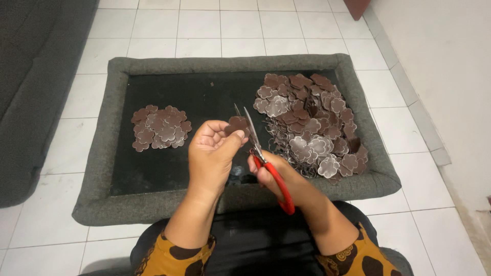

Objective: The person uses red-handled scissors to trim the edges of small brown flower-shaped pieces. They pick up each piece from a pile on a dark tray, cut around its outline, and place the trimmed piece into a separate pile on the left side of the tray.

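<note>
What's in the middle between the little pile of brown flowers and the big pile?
In the head view, the left hand holds one brown flower piece there, with the red-handled scissors beside it, above bare black tray, between the small pile and big pile.

Glossy brown flower cutouts (312, 120), metal-bladed scissors (255, 143) with red plastic handles, rough grey cloth-edged tray (102, 168), glazed white floor tiles (46, 225).
</note>
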